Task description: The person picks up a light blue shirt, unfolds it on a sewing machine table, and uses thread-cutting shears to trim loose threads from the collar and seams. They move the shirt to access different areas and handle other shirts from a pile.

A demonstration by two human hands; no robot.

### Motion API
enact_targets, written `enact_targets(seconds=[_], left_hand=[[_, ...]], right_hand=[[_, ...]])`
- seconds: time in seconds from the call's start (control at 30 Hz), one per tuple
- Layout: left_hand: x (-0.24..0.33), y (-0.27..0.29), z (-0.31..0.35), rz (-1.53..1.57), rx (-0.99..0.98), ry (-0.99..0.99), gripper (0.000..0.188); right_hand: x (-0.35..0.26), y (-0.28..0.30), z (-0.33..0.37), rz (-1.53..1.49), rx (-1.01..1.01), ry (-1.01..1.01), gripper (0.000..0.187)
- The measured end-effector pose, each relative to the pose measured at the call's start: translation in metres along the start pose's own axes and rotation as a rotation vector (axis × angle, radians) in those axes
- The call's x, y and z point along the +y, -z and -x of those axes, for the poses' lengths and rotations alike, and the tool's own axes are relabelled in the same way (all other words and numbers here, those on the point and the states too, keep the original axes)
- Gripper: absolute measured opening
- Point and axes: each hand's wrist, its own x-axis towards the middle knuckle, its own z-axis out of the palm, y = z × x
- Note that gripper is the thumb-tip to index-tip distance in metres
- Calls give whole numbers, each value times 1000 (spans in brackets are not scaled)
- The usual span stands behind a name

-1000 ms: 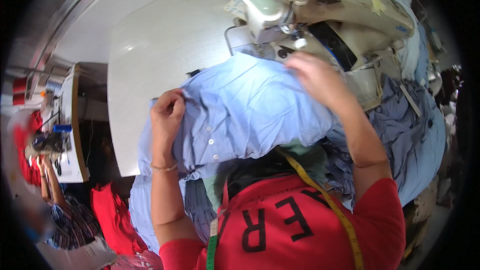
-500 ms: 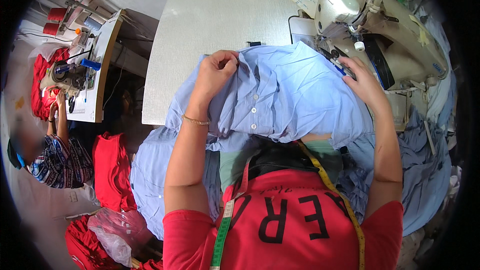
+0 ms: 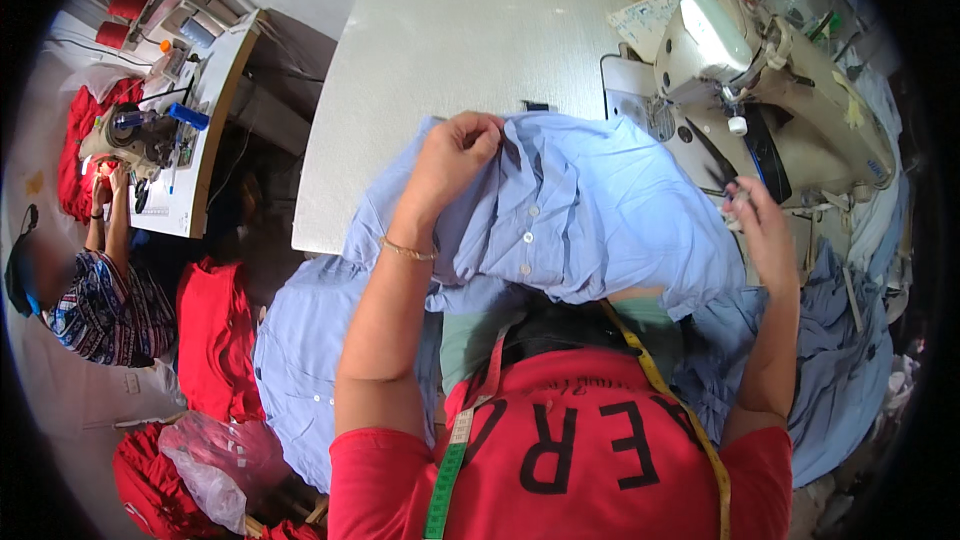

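A light blue shirt (image 3: 620, 205) with white buttons down its front lies over the near edge of the table and across my lap. My left hand (image 3: 455, 158) pinches the cloth between thumb and fingers at the shirt's far edge. Off to the right, my right hand (image 3: 763, 228) is closed around the handles of a pair of dark scissors (image 3: 712, 156). Their blades point away from me to the left, beside the sewing machine (image 3: 800, 90), and look slightly blurred. The scissors are apart from the shirt.
The pale table (image 3: 420, 50) extends ahead. More blue garments (image 3: 300, 340) hang at my left and right. A yellow measuring tape (image 3: 650, 365) hangs around my neck. Farther left, another person (image 3: 115, 310) works at a second sewing machine (image 3: 135, 145), near red garments (image 3: 215, 340).
My right hand has taken hold of the scissors and drawn back to the right, away from the machine. My left hand keeps its pinch on the shirt. The view has shifted slightly.
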Motion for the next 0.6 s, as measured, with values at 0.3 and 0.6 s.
enact_targets(seconds=[0.3,0.6], left_hand=[[1,2,0,8,6,-8,15],[9,-1,5,-29,20,-44,7]], right_hand=[[-109,-113,-54,-53,-301,436,27],[-104,-149,-76,251,-36,530,21]])
